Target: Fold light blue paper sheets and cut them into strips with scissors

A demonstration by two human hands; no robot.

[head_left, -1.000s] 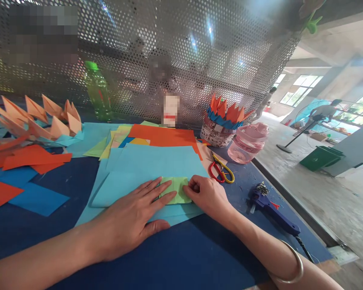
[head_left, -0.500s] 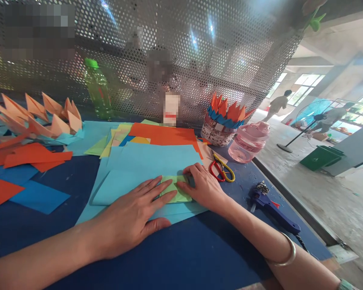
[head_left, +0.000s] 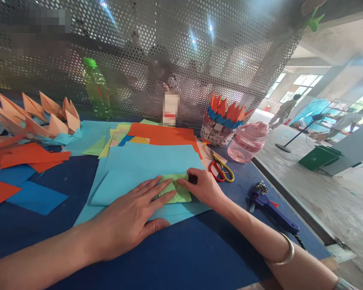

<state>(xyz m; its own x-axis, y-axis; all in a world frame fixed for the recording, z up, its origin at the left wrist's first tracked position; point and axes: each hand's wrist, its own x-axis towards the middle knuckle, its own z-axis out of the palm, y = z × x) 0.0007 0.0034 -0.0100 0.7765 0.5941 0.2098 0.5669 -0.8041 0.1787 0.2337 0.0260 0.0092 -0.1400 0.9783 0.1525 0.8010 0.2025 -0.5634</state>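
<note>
A small light green paper lies on a stack of light blue sheets. Fingers stretched and spread, my left hand rests flat over the green paper's left side and the blue sheet beside it. Bent over the upper right corner of the green paper, my right hand has its thumb on the paper and its curled fingertips at the edge. The rest of its fingers are hidden behind. Red-and-yellow-handled scissors lie just beyond my right hand.
A blue glue gun, a pink bottle and an orange-and-blue folded paper piece on a basket stand right. Left are a peach pointed paper ring, orange scraps and a green-capped bottle. A perforated metal panel rises behind.
My right hand's fingers have curled in closer to the thumb at the green paper's corner. The left hand stays flat in place. People in the background have moved.
</note>
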